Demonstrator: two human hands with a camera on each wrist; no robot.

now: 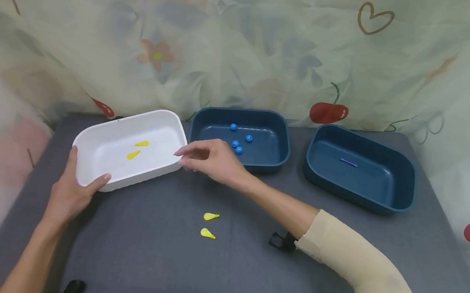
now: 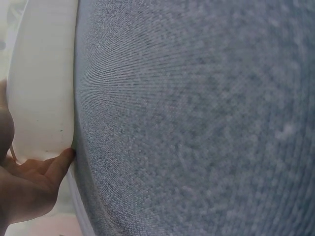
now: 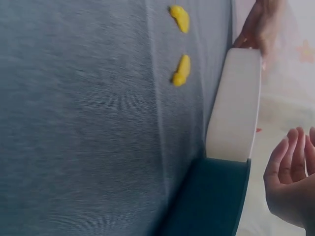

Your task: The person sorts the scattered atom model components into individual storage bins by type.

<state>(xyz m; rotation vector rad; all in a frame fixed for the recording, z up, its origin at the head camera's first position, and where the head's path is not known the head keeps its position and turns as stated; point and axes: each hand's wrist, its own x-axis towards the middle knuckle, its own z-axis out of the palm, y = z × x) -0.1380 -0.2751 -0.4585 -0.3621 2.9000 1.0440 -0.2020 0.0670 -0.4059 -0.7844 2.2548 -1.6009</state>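
Note:
My left hand [image 1: 70, 191] grips the near-left corner of a white plastic bin [image 1: 138, 181], its thumb on the near rim. In the left wrist view, fingers [image 2: 61, 164] press against the bin's end. Two yellow bulb-shaped pieces [image 1: 142, 143] lie inside. Over the bin's right end hovers my right hand [image 1: 220, 161], fingers loosely bent; I see nothing held in it. The right wrist view shows that hand [image 3: 293, 182] above the bin's rim. Two more yellow bulb-shaped pieces [image 1: 210, 216] lie on the grey cloth nearer to me, one in front of the other.
A dark blue bin [image 1: 277, 163] with several blue beads [image 1: 249, 138] stands at back centre, partly behind my right hand. Another dark blue bin [image 1: 342, 193] on the right holds a small purple-blue stick [image 1: 348, 162]. A patterned curtain [image 1: 245, 47] hangs behind the grey table [image 1: 155, 252].

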